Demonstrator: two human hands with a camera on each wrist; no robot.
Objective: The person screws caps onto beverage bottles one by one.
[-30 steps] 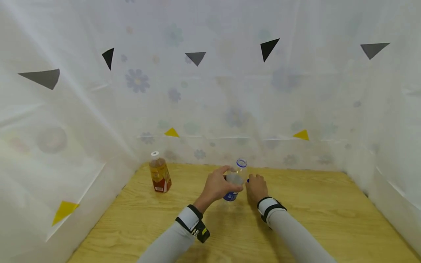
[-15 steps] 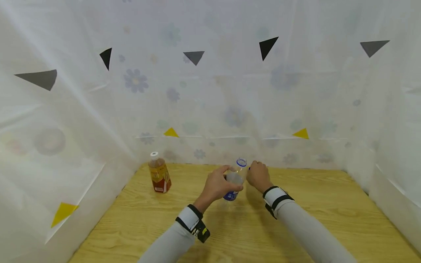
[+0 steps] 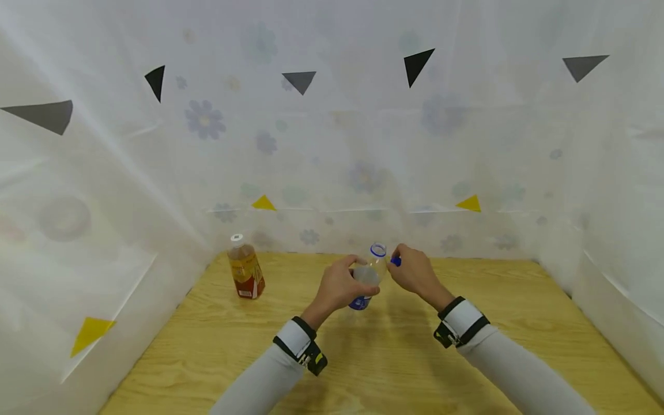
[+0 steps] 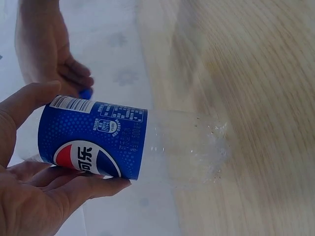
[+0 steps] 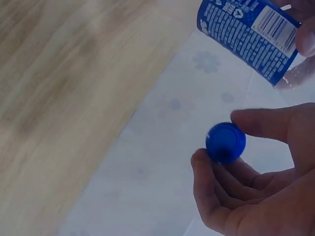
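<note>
My left hand (image 3: 339, 285) grips a clear plastic bottle (image 3: 367, 275) with a blue label (image 4: 93, 140), held above the wooden table (image 3: 394, 346). Its mouth is uncapped, with a blue ring at the neck (image 3: 378, 250). My right hand (image 3: 412, 270) pinches the small blue cap (image 5: 225, 141) between thumb and fingers, just right of the bottle's mouth. In the left wrist view the bottle looks empty and the right hand (image 4: 47, 44) with the cap (image 4: 85, 93) is behind it.
A capped bottle of amber drink (image 3: 245, 268) stands upright at the table's back left corner. White translucent sheets with flower prints and paper triangles (image 3: 415, 64) wall in the back and both sides.
My right hand has risen from the table beside the bottle to the level of its mouth, carrying the blue cap. The left hand has kept its grip on the bottle.
</note>
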